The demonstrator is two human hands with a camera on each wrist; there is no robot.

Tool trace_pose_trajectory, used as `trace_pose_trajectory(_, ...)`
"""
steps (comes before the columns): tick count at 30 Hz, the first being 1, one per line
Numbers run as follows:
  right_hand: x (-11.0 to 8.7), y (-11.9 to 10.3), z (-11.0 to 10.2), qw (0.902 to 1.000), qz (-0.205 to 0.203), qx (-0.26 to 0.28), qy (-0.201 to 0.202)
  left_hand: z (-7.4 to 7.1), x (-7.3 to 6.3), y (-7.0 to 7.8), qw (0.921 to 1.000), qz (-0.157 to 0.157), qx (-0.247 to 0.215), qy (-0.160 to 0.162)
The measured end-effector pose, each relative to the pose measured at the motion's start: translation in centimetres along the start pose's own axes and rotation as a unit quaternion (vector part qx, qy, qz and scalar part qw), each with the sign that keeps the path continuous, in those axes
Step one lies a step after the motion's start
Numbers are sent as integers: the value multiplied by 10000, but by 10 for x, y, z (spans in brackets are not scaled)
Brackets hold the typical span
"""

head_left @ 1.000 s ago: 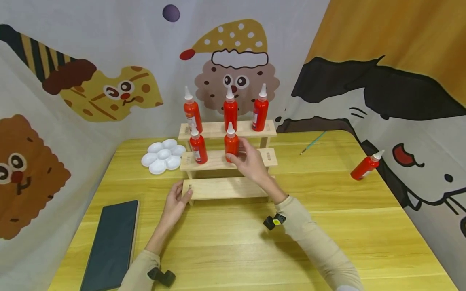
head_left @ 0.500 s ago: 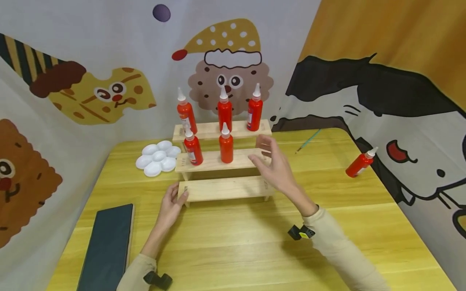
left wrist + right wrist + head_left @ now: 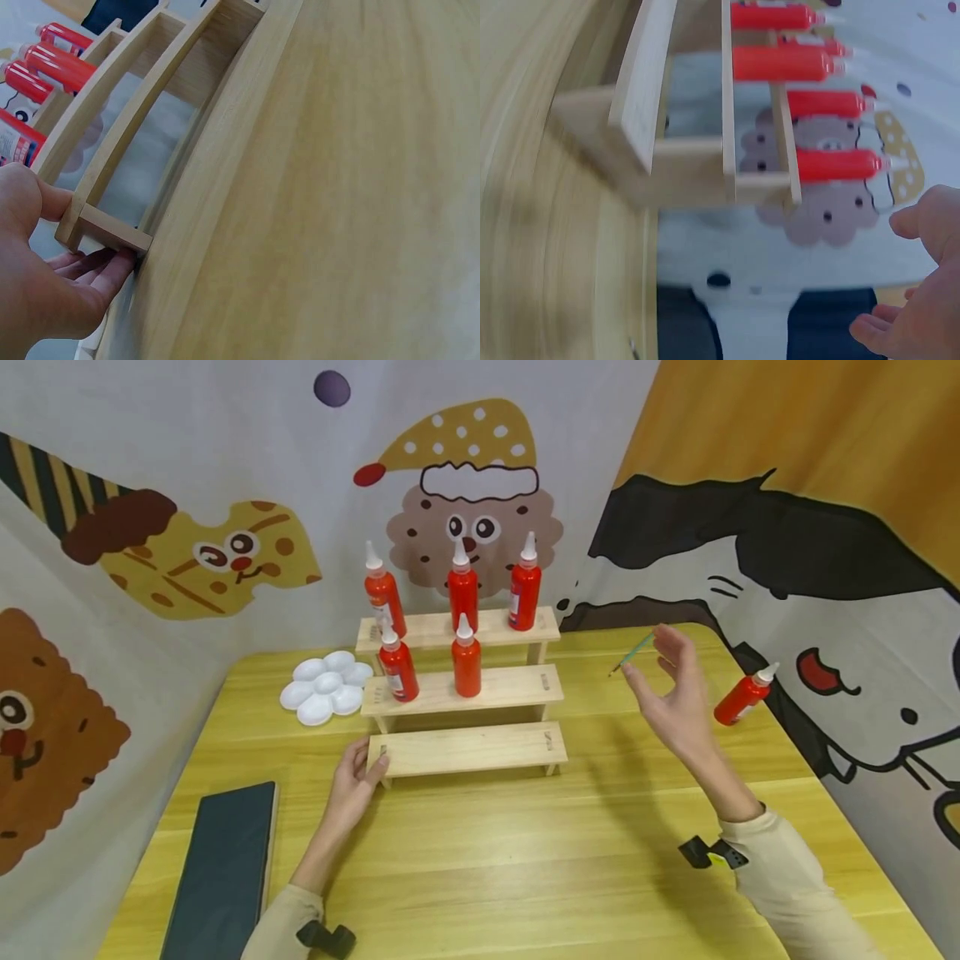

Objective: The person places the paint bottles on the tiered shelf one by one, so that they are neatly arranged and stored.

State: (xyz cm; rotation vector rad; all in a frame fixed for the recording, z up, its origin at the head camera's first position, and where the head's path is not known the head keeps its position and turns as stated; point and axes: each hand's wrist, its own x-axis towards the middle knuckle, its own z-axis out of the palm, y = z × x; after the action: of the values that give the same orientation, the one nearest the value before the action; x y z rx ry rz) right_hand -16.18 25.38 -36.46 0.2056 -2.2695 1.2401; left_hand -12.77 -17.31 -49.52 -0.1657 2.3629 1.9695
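Note:
A three-step wooden display stand (image 3: 465, 750) sits near the back of the table. My left hand (image 3: 352, 781) grips the left end of its lowest step, thumb on top and fingers curled beneath, as the left wrist view (image 3: 56, 277) also shows. On the middle step stand two red squeeze bottles with white nozzles, one at the left (image 3: 398, 672) and one near the centre (image 3: 467, 668). Three more bottles (image 3: 462, 597) line the top step. My right hand (image 3: 678, 706) is raised right of the stand, fingers loosely bent and holding nothing.
Another red bottle (image 3: 741, 699) stands at the table's right edge, beyond my right hand. A thin teal paintbrush (image 3: 630, 657) lies at the back right. Left of the stand is a white flower-shaped palette (image 3: 327, 683); a dark notebook (image 3: 221, 860) lies at front left.
My right hand has let go of the centre bottle on the middle step and moved right, towards the lone bottle. My left hand keeps its grip on the stand.

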Motion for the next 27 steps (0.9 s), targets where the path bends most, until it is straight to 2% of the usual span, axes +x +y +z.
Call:
trace_pose_trajectory(5,2,16,-26,9953,276,-555,738,0,-1,-1,10000,-19,-36,-3)
trace_pose_trajectory(9,5,37,-44,9868,669,-780,1250,1,-1,-1,9999,-30,-167,-13)
trace_pose_trajectory(13,4,60,-58,9762,1157,-952,1570,1,-1,-1,9997,-18,-228,-18)
trace_pose_trajectory(17,0,82,-67,9631,1744,-1043,1763,1,-1,-2,9997,-29,-239,-27)
trace_pose_trajectory(21,-2,102,-72,9513,2141,-1050,1955,1,-1,-2,9997,-37,-224,-24)
trace_pose_trajectory(27,-3,130,-75,9331,2890,-916,1933,0,0,-2,9997,-40,-241,-24)
